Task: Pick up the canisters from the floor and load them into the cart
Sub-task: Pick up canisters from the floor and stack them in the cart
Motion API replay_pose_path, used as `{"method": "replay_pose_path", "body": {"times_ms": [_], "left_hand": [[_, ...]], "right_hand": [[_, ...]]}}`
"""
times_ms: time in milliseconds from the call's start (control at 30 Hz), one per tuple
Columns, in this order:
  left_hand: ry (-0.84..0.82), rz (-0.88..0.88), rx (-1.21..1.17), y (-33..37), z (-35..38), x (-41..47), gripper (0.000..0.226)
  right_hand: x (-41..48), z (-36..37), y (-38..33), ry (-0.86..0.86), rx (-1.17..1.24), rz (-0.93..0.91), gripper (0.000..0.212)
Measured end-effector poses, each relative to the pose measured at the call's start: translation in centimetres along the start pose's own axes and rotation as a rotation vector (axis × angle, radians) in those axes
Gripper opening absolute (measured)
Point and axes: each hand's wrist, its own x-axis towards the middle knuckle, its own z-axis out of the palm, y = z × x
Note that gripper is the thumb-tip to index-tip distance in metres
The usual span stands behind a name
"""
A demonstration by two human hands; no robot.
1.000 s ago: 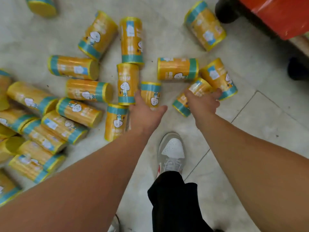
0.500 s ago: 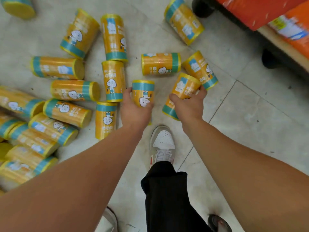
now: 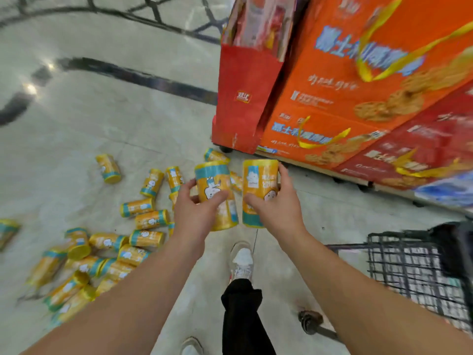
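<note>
Two canisters are up off the floor point(image 3: 76, 129), one in each hand, held upright side by side and almost touching, left of the cart point(image 3: 414, 267). Left hand point(image 3: 198, 213) wraps its can point(image 3: 216, 194), thumb across the front; right hand point(image 3: 277, 208) clasps the other can point(image 3: 259, 190) from its right side. Both labels are yellow with teal bands and a white cartoon figure; the writing is too blurred to read. More cans point(image 3: 115, 247) lie scattered left of the cart.

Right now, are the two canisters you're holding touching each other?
Apart. The head view shows a strip of floor between the left canister and the right canister, narrowest near their bottoms.
</note>
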Motion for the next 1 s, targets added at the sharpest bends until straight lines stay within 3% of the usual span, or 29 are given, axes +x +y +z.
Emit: {"method": "replay_pose_path", "body": {"times_ms": [233, 433, 533, 700, 1000], "left_hand": [[-0.239, 0.095, -0.004, 9.1, 5.9, -15.8, 0.055], [-0.480, 0.119, 0.034, 10.7, 15.6, -25.3, 0.053], [-0.570, 0.150, 0.114, 9.0, 22.2, -29.3, 0.058], [-0.609, 0.054, 0.237, 1.2, 33.5, -33.7, 0.054], [-0.372, -0.231, 0.480, -16.4, 48.9, -30.1, 0.057]], "right_hand": [[-10.9, -17.0, -8.8, 0.168, -0.103, -0.097, 0.099], [-15.7, -31.0, -8.3, 0.343, -0.189, -0.135, 0.098], [-15.9, -38.3, -4.5, 0.403, -0.188, -0.094, 0.093], [-13.9, -49.3, 5.3, 0.376, -0.230, 0.020, 0.091], [-4.8, -60.9, 23.8, 0.109, -0.554, 0.348, 0.086]]}}
